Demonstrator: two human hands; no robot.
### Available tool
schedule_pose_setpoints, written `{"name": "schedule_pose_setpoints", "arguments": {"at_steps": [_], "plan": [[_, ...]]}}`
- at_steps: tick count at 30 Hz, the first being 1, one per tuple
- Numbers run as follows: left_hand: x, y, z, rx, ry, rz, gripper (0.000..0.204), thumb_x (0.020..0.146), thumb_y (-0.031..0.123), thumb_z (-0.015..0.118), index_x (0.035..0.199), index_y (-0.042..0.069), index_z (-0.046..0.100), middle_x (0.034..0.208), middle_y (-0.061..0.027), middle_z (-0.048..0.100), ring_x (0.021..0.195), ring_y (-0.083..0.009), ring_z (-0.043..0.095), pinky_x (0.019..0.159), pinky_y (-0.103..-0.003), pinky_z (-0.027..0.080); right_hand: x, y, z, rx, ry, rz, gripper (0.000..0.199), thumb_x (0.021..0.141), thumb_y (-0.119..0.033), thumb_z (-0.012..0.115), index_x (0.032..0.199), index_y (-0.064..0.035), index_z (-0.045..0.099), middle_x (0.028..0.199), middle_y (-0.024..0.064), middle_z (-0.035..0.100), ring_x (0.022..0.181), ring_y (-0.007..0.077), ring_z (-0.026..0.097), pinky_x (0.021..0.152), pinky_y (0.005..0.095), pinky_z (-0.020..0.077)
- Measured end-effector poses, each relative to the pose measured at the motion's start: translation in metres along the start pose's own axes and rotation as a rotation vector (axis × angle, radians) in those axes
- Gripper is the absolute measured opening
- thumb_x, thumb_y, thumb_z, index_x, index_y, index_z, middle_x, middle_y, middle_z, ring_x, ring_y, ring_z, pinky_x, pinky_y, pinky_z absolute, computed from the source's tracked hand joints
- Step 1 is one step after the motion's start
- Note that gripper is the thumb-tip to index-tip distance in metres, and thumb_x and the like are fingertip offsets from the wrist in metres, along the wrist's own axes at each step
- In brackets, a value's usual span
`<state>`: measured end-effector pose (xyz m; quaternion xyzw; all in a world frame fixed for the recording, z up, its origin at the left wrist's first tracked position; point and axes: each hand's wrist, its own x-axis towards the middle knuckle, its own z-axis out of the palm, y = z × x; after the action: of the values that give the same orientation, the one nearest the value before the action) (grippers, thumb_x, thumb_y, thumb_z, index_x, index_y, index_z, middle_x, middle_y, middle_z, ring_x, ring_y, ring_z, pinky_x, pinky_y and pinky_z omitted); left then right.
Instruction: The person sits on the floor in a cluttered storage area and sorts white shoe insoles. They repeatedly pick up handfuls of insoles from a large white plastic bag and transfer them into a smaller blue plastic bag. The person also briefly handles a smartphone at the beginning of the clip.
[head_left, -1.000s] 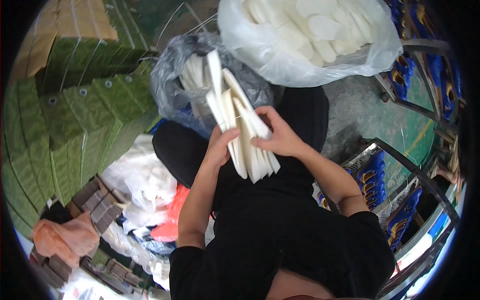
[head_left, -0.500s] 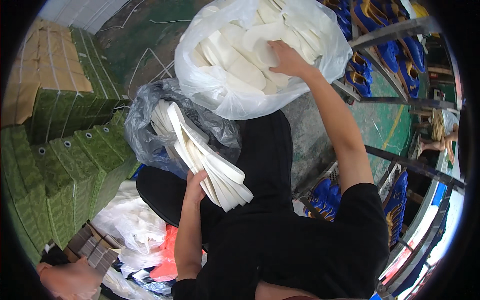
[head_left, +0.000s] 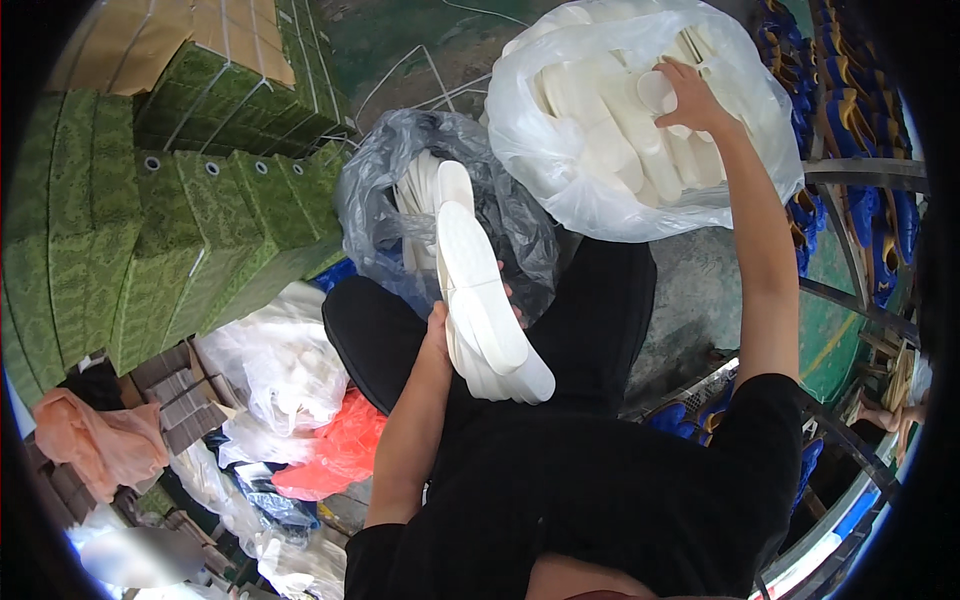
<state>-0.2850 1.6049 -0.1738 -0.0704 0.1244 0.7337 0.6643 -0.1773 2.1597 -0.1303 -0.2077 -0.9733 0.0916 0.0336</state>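
Note:
My left hand (head_left: 437,328) is wrapped round a thick stack of white shoe insoles (head_left: 484,300), its fingertips showing at the stack's right side. The stack stands tilted over my lap, its far end above the mouth of a grey plastic bag (head_left: 368,190). More white insoles (head_left: 416,190) stand inside that bag. Farther right, my right hand (head_left: 696,100) reaches into a big translucent white bag (head_left: 545,190) full of loose insoles (head_left: 610,150). Thumb and fingers close on the rounded end of one insole (head_left: 656,92) there.
Green patterned boxes (head_left: 165,250) are stacked at the left, with strapped brown cardboard (head_left: 240,35) behind. Metal racks (head_left: 865,172) holding blue and gold shoes (head_left: 850,120) line the right side. White plastic bags (head_left: 280,360) and a red bag (head_left: 335,450) lie at lower left.
The view has shifted left, so everything sits farther right. My left hand has turned the stack more upright, with a broad insole face now showing. My right hand remains in the white bag.

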Motion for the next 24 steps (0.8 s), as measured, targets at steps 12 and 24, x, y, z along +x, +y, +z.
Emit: {"name": "schedule_pose_setpoints", "arguments": {"at_steps": [12, 24], "plan": [[-0.002, 0.023, -0.022, -0.114, 0.166, 0.140, 0.086, 0.086, 0.055, 0.053, 0.158, 0.012, 0.035, 0.119, -0.0188, 0.065, 0.093, -0.0403, 0.070, 0.090, -0.060, 0.056, -0.099, -0.224, -0.084, 0.658, 0.227, 0.267, 0.119, 0.064, -0.038, 0.094, 0.149, 0.0152, 0.030, 0.145, 0.0332, 0.047, 0.140, 0.0368, 0.046, 0.116, 0.0423, 0.0381], [-0.001, 0.031, -0.041, -0.001, 0.552, 0.181, 0.051, 0.105, 0.035, 0.044, 0.143, 0.002, 0.053, 0.134, -0.0201, 0.064, 0.114, -0.0348, 0.068, 0.098, -0.047, 0.058, -0.106, -0.350, 0.049, 0.963, -0.177, 0.464, 0.065, 0.084, -0.035, 0.079, 0.127, 0.0056, 0.052, 0.115, 0.0318, 0.066, 0.108, 0.0461, 0.066, 0.091, 0.0478, 0.0526]]}}
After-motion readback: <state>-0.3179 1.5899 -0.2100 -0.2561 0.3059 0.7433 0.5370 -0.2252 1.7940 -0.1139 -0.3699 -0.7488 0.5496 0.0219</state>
